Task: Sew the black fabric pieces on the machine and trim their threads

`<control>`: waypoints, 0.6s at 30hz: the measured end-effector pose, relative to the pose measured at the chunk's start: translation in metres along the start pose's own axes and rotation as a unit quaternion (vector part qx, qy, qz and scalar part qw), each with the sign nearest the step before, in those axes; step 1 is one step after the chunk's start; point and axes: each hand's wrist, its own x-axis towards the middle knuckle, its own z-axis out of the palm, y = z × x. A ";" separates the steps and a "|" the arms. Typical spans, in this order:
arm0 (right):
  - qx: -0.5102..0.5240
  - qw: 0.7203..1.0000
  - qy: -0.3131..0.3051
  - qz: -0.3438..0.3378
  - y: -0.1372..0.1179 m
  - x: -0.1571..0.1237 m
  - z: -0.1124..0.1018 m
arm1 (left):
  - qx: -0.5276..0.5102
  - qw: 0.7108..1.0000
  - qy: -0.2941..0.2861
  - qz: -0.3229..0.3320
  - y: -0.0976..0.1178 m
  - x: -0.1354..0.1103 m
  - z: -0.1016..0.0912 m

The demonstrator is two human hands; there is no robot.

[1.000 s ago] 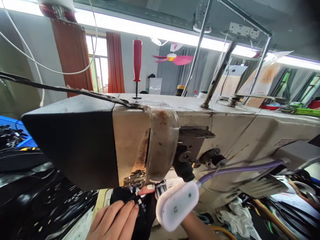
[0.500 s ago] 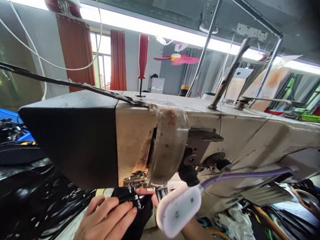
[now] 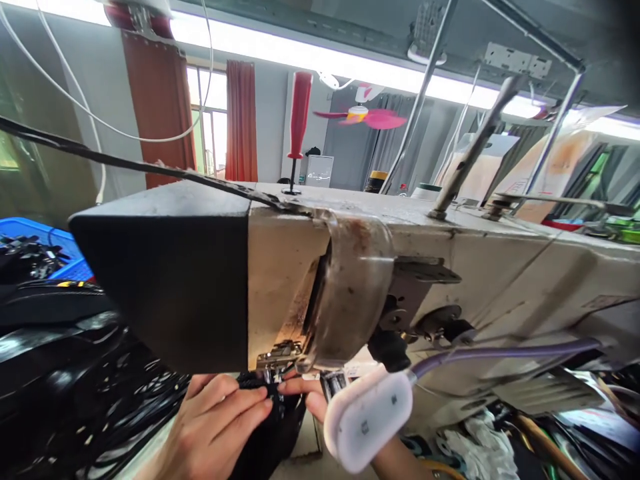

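Observation:
The sewing machine head (image 3: 290, 267) fills the middle of the view, its presser foot area (image 3: 277, 357) low at the front. Under it lies a piece of black fabric (image 3: 267, 450) with small white marks. My left hand (image 3: 215, 420) is closed on the fabric, fingers together and tips close to the presser foot; its thumb is hidden. From the other side comes my right hand (image 3: 307, 392), index finger stretched out with its tip at the fabric near the foot, thumb apart below. A white oval lamp (image 3: 367, 423) hides the rest of that hand.
A red-handled screwdriver (image 3: 300, 117) stands upright on the machine's top. The lamp hangs on a purple flexible arm (image 3: 505, 351). Shiny black material (image 3: 120, 393) is heaped at left, with a blue basket (image 3: 70, 267) behind. White crumpled cloth (image 3: 487, 447) lies at lower right.
The view has shifted, so the machine sits slightly farther right. My left fingers have drawn closer together and nearer the presser foot, and the fabric's white marks have moved toward it.

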 end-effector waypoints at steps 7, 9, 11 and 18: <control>0.025 0.999 -0.012 -0.047 0.004 0.001 0.007 | 0.002 1.000 -0.013 -0.024 -0.005 -0.006 0.001; 0.023 0.998 -0.014 -0.064 0.004 0.002 0.006 | 0.007 1.000 -0.011 -0.015 -0.008 -0.008 0.002; 0.021 0.997 -0.016 -0.076 0.003 0.003 0.003 | 0.009 1.000 -0.006 -0.013 -0.010 -0.009 0.004; 0.010 0.996 0.002 -0.089 -0.006 0.001 -0.007 | -0.017 1.000 0.011 0.007 -0.016 0.001 0.005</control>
